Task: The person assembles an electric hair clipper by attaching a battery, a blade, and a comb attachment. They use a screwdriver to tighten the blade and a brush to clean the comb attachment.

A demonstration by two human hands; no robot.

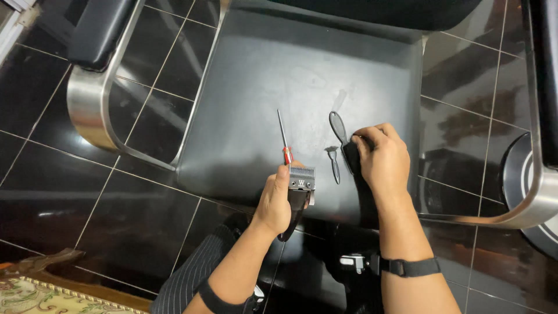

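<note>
My left hand (274,200) grips a black hair clipper (299,195) with a metal toothed blade pointing away from me, held over the front edge of a black padded chair seat (261,87). A thin screwdriver (283,139) with a red handle lies on the seat just beyond the clipper blade. My right hand (382,158) is closed on a black cleaning brush (340,132) whose oval end points up and left across the seat. A small dark lever-shaped part (334,163) lies on the seat between my hands.
The chair has chrome armrest frames on the left (87,110) and the right (532,203), with a black arm pad (99,29) at top left. Glossy black floor tiles (87,192) surround it. A patterned rug (35,293) shows at bottom left. My striped trouser leg (192,273) is below.
</note>
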